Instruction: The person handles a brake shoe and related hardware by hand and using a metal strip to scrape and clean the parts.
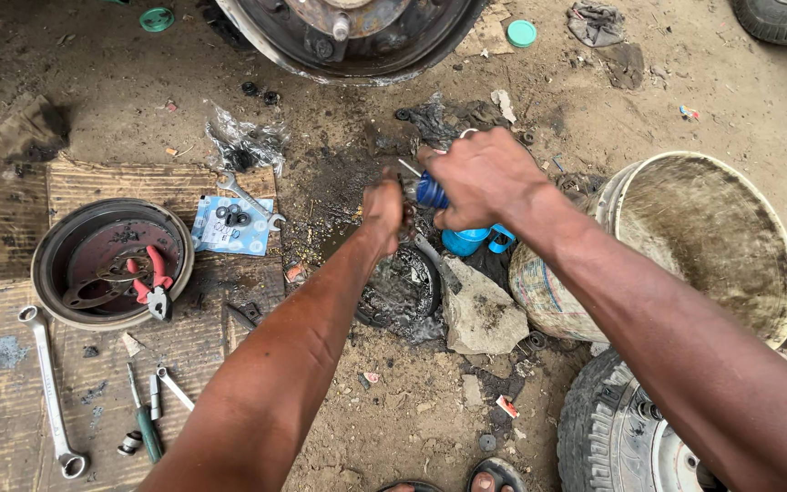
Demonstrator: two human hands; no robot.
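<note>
My right hand (pixel 485 178) grips a blue oil can (pixel 430 193) with a thin spout, tilted toward my left hand. My left hand (pixel 383 208) is closed around a small dark part that I cannot make out, right at the spout's tip. Both hands hover over an oily black patch of ground and a dark greasy round part (pixel 403 292). A blue cup-shaped lid (pixel 468 240) lies just below my right hand.
A brake drum (pixel 111 260) with red-handled pliers (pixel 152 282) sits on cardboard at left, beside spanners (pixel 47 392), a screwdriver (pixel 145 419) and a blue parts packet (pixel 229 225). A stone (pixel 480 310), a dirty bucket (pixel 712 237), a tyre (pixel 612 437) and a wheel hub (pixel 348 32) surround me.
</note>
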